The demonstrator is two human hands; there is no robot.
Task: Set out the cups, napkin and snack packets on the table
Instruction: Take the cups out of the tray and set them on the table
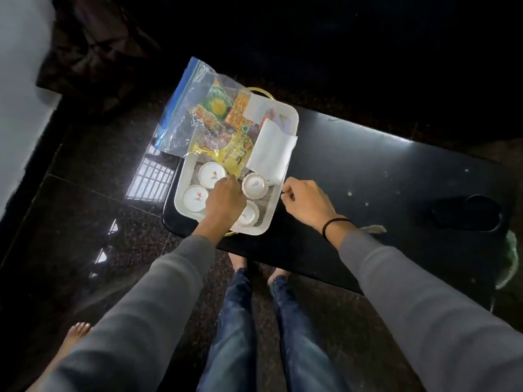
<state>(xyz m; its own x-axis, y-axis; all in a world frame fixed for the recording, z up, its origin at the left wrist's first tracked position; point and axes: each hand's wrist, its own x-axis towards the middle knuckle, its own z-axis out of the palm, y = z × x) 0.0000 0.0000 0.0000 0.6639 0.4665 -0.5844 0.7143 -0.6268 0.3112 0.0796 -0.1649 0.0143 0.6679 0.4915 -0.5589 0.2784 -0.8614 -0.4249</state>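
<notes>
A: Cups (211, 173) upside down in the tray (179, 179), left end of the tabletop (368, 176)?
B: Yes. Left hand (225, 198) directly over them, fingers curled, grip unclear; right hand (304, 200) loosely curled, empty, beside the tray's right rim, so left is nearer

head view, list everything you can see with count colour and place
tray: 1, white, left end of the table
cups: 4, white, upside down in the near half of the tray
napkin: 1, white, folded, on the tray's right side
snack packets: several, yellow, green and orange, far half of the tray
zip bag: 1, clear with a blue strip, over the tray's far left edge
table: 1, black
left hand: over the cups, fingers closed
right hand: at the tray's right rim, black band on the wrist
</notes>
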